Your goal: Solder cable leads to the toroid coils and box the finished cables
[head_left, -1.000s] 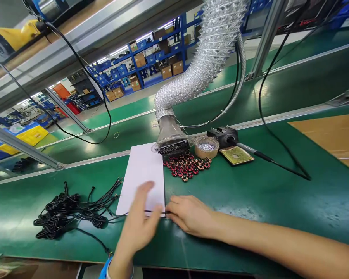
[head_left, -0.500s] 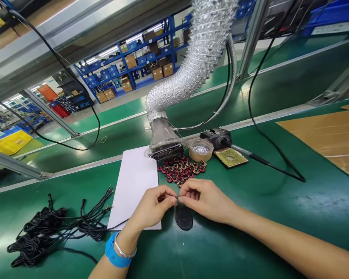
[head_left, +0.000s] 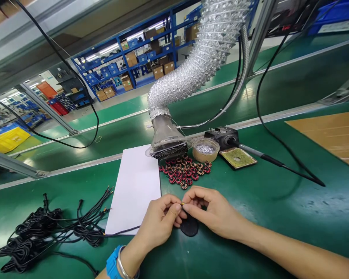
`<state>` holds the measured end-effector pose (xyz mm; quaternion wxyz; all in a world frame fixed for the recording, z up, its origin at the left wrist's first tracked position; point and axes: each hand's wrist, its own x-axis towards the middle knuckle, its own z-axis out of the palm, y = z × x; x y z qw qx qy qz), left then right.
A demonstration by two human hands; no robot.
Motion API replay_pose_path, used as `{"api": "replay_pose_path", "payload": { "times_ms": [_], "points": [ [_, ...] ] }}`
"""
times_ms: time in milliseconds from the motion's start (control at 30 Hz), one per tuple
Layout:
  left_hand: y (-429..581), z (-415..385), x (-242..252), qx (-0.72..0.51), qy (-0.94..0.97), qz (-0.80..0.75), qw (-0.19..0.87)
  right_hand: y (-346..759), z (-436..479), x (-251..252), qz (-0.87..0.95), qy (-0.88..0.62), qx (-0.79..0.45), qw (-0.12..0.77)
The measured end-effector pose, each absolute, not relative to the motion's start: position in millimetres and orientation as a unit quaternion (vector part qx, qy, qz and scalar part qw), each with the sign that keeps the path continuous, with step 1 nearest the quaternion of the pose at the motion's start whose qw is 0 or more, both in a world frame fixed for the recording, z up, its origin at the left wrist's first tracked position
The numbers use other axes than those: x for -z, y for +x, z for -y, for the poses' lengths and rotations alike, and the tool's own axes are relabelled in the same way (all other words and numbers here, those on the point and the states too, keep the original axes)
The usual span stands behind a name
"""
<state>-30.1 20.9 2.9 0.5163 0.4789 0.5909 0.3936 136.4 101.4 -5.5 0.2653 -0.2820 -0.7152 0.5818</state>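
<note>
My left hand point(head_left: 159, 221) is closed in a pinch on the end of a black cable point(head_left: 123, 232), which runs back under the wrist toward the left. Fingertip to fingertip with it, my right hand point(head_left: 213, 213) pinches the cable's thin wire end, where a bit of yellow shows. The wire tips are mostly hidden by the fingers. Just below both hands a dark oval pad point(head_left: 190, 228) lies on the bench. Beyond them is a heap of small red-and-black wound ring coils point(head_left: 184, 172). A white board point(head_left: 133, 186) lies flat behind my left hand.
Bundled black cables point(head_left: 31, 228) lie at left. A fume-extraction nozzle point(head_left: 168, 143) on a silver duct point(head_left: 192, 69) hangs over the coils. Right of it are a solder tub point(head_left: 206, 155), a soldering iron point(head_left: 250, 152) in its stand, and a yellow sponge tray point(head_left: 237, 158). Cardboard point(head_left: 331, 133) lies farther right.
Both hands have shifted slightly down and right in the view, still pinching the cable end. The fingertips are closer together, and the whole scene has tilted a little with the camera.
</note>
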Motion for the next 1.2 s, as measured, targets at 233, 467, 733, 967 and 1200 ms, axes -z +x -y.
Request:
{"api": "replay_pose_path", "payload": {
  "times_ms": [233, 467, 733, 967, 1200],
  "points": [
    [-27.0, -17.0, -6.5, -0.346, 0.525, -0.614, 0.478, 134.8, -99.7, 6.0, 0.718, -0.281, -0.586, 0.251],
    [-20.1, -12.4, -10.2, -0.34, 0.542, -0.637, 0.43, 136.3, -92.8, 4.9, 0.775, -0.289, -0.484, 0.286],
    [-18.7, -16.6, -5.4, -0.437, 0.367, -0.555, 0.606, 136.4, -85.9, 8.4, 0.793, -0.26, -0.425, 0.35],
    [-16.4, -18.6, -12.9, -0.467, 0.321, -0.548, 0.615, 134.0, -76.4, 7.6, 0.788, -0.259, -0.408, 0.382],
    [-16.7, -16.8, -17.1, -0.45, 0.348, -0.574, 0.588, 138.3, -79.9, 4.5, 0.793, -0.256, -0.409, 0.372]
  ]
}}
